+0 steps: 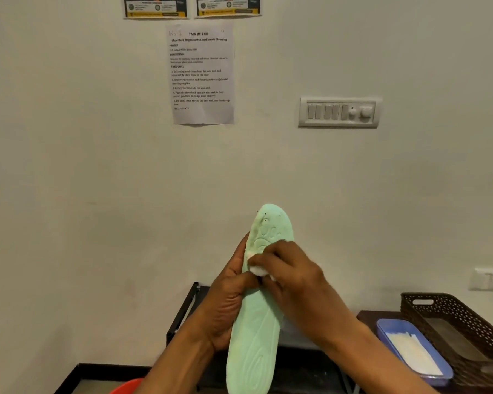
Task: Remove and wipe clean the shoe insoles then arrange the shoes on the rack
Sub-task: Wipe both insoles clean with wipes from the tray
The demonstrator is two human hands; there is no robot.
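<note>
I held a mint-green insole [256, 322] upright in front of me, its patterned underside facing me, toe end up against the pale wall and heel end running out past the bottom of the view. My left hand [225, 308] gripped it from the left side around its middle, fingers curled behind the edge and thumb lying across the front. My right hand [293, 275] came in from the right with its fingers curled round a small white wad [258, 270], cotton or tissue, I could not tell which, and pressed it against the insole's face just above my left thumb. Behind my hands stood the black frame of the shoe rack [182, 314]. Lower right, on a dark surface [365, 315], sat a blue tray [382, 332] with white sheets in it, and just beside it, farther right, a brown perforated basket [439, 311]. A red rounded edge [125, 386] showed at the bottom left. On the wall hung a printed task sheet [201, 73], two posters [155, 7] above it cut off by the top edge, a switch panel [339, 112] to the right, and a white socket plate [490, 278] at the far right.
</note>
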